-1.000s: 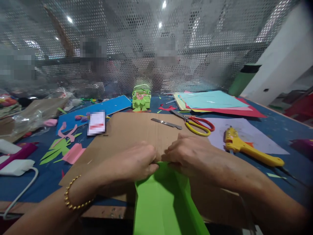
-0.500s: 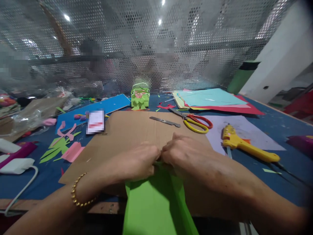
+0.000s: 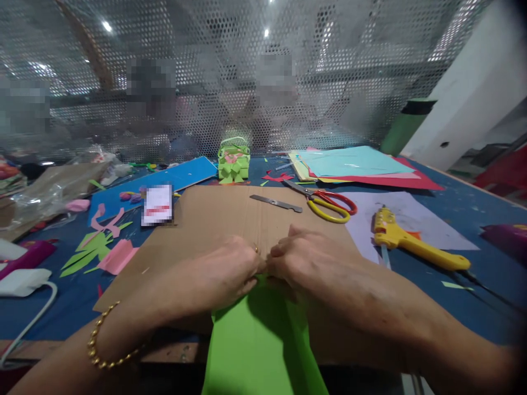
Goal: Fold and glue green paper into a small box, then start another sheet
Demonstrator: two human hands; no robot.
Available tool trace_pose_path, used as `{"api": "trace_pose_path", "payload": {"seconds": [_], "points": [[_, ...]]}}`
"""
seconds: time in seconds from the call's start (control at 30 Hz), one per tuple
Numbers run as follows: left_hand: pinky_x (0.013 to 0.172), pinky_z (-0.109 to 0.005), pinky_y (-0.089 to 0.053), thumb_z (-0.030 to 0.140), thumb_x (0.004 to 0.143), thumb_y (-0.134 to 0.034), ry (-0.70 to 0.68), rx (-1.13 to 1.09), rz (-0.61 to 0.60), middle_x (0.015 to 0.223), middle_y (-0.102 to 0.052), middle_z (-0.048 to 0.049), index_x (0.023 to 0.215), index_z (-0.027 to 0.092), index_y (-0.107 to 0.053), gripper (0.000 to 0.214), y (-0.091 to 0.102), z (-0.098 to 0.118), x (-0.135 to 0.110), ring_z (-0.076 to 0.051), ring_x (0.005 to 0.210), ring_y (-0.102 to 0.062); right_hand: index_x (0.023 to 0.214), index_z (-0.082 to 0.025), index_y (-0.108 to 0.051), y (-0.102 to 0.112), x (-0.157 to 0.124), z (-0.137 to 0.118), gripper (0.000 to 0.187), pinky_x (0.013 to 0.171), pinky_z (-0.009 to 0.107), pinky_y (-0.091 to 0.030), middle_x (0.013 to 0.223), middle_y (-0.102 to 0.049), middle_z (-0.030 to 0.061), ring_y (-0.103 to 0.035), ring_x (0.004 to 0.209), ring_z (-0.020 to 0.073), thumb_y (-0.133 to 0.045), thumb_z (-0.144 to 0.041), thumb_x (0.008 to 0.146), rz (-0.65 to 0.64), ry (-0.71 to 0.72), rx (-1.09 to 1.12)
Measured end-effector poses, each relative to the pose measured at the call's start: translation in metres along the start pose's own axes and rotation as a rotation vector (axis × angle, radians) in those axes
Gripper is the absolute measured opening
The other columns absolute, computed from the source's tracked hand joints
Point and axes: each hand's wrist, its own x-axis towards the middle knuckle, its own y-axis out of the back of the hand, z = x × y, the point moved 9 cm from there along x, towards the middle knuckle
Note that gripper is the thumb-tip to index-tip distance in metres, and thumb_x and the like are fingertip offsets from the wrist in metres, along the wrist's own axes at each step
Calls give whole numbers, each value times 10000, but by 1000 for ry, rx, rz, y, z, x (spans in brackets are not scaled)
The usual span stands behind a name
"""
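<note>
A bright green sheet of paper (image 3: 255, 340) with folded sides stretches from the bottom edge of the view up to my fingers. My left hand (image 3: 233, 266) is closed on its far end. Beside it my right hand (image 3: 298, 258) grips the same end, and the fingertips of both hands almost meet. The fingers cover the pinched edge, so its shape there is hidden. Both hands are over a brown cardboard sheet (image 3: 218, 214). Beyond them on the cardboard lies a flat metal blade (image 3: 275, 203), with scissors (image 3: 325, 206) with red and yellow handles to its right.
A yellow glue gun (image 3: 415, 244) lies at right on lilac paper (image 3: 436, 225). Coloured sheets (image 3: 354, 163) are stacked behind it. A small green paper basket (image 3: 233, 162) stands at the back. Pink and green paper scraps (image 3: 93, 249) and a white plug (image 3: 24, 282) are at left.
My left wrist has shifted left and down slightly, and its fingers have turned a little. Both hands keep their grip on the green paper. The whole view has drifted slightly.
</note>
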Motion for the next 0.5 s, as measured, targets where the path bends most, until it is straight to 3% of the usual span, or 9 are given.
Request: {"api": "trace_pose_path", "payload": {"seconds": [0.1, 0.27, 0.5], "points": [[617, -300, -368, 134, 895, -533, 23, 94, -72, 779, -687, -73, 771, 158, -682, 196, -4, -2, 0, -194, 693, -586, 704, -195, -668, -2, 0, 1, 203, 739, 334, -376, 636, -608, 6, -514, 604, 152, -580, -112, 868, 4, -13, 33], [650, -288, -402, 112, 836, -571, 52, 72, -69, 833, -699, -73, 851, 179, -720, 164, -1, -5, 2, -216, 791, -615, 697, -188, -651, -8, 3, 3, 217, 772, 333, -379, 647, -595, 3, -511, 622, 148, -570, -106, 881, 3, 19, 65], [537, -256, -312, 75, 808, -542, 67, -37, -74, 606, -576, 1, 629, 161, -602, 207, -5, -2, 7, -110, 526, -427, 770, -177, -649, -11, -1, 2, 189, 804, 335, -373, 717, -615, 8, -504, 660, 147, -545, -170, 929, 45, 41, 57]]}}
